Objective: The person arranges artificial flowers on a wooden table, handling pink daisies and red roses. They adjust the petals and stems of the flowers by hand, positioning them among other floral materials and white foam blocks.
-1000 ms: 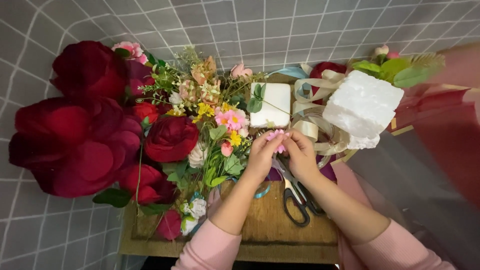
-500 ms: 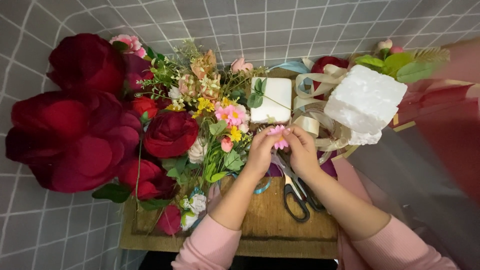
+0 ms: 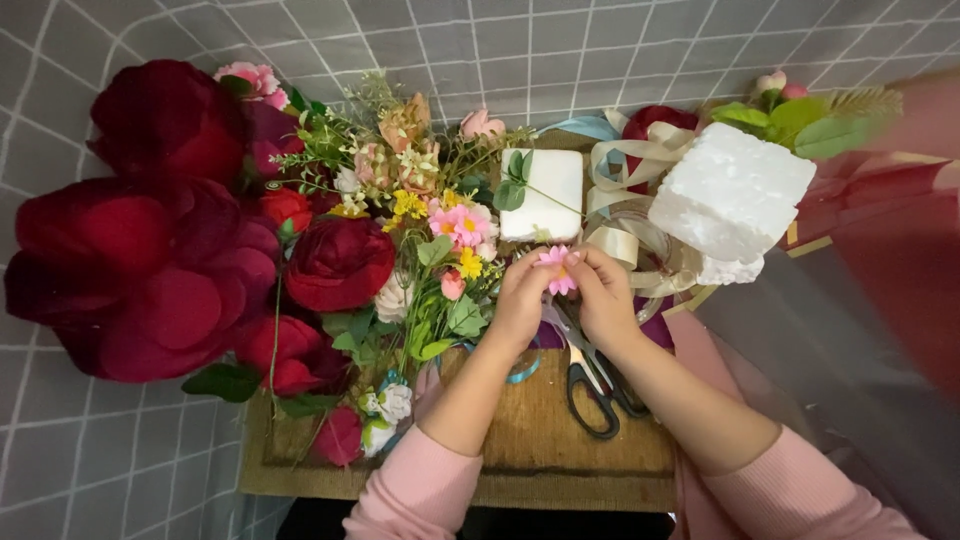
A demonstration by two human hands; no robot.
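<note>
Both my hands meet at the middle of the view around a small pink daisy-like flower (image 3: 555, 268). My left hand (image 3: 520, 300) pinches it from the left, and my right hand (image 3: 603, 295) holds it from the right. Just beyond them lies a small white foam block (image 3: 545, 195) with a green sprig on it. Black-handled scissors (image 3: 592, 385) lie on the brown wooden board (image 3: 540, 450) under my right forearm. A bunch of small mixed flowers (image 3: 440, 240) lies to the left of my hands.
Large dark red artificial roses (image 3: 150, 260) fill the left side. A bigger white foam block (image 3: 735, 200) sits at the right on cream ribbon loops (image 3: 640, 160). Red and grey wrapping sheets (image 3: 880, 250) lie at far right. A grey checked cloth (image 3: 600, 50) covers the surface.
My hands have stayed together at the same spot. The pink flower between my fingers has turned slightly, and its petals show more plainly.
</note>
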